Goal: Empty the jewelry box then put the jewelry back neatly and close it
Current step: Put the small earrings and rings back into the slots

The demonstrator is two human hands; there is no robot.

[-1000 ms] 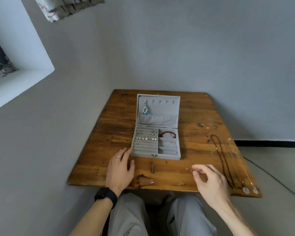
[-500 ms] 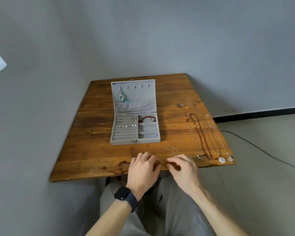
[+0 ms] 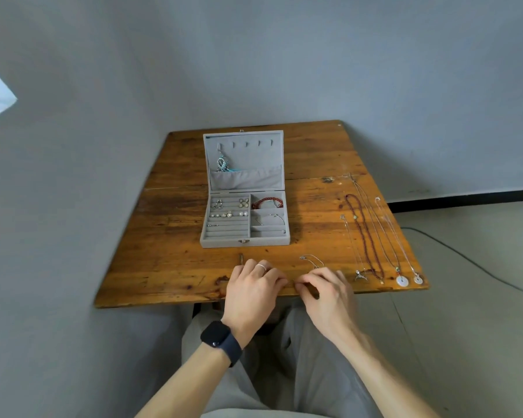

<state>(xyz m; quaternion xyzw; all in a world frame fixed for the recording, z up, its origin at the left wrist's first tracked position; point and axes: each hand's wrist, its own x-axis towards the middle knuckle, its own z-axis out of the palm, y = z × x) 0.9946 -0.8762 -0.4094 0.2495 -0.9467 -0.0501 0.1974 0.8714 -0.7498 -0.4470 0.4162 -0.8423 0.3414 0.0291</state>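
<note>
The grey jewelry box [image 3: 245, 241] stands open mid-table, its lid [image 3: 248, 152] upright with a turquoise pendant [image 3: 222, 164] on a hook. Several earrings [image 3: 228, 214] sit in the ring rolls and a red bracelet [image 3: 266, 203] lies in the top right compartment. At the table's front edge my left hand [image 3: 254, 285] and my right hand [image 3: 326, 288] meet fingertip to fingertip, pinching a tiny jewelry piece that is mostly hidden. A thin silver chain [image 3: 311, 260] lies just beyond my right hand.
Several necklaces are laid out lengthwise along the right side of the wooden table [image 3: 169, 267]: a dark red bead strand [image 3: 364, 233] and thin chains ending in white disc pendants [image 3: 402, 280]. A cable [image 3: 465, 254] runs across the floor at right. Grey walls are close behind and left.
My left hand slid right from beside the box and my right hand came left; their fingertips now meet at the front edge. My head has turned right.
</note>
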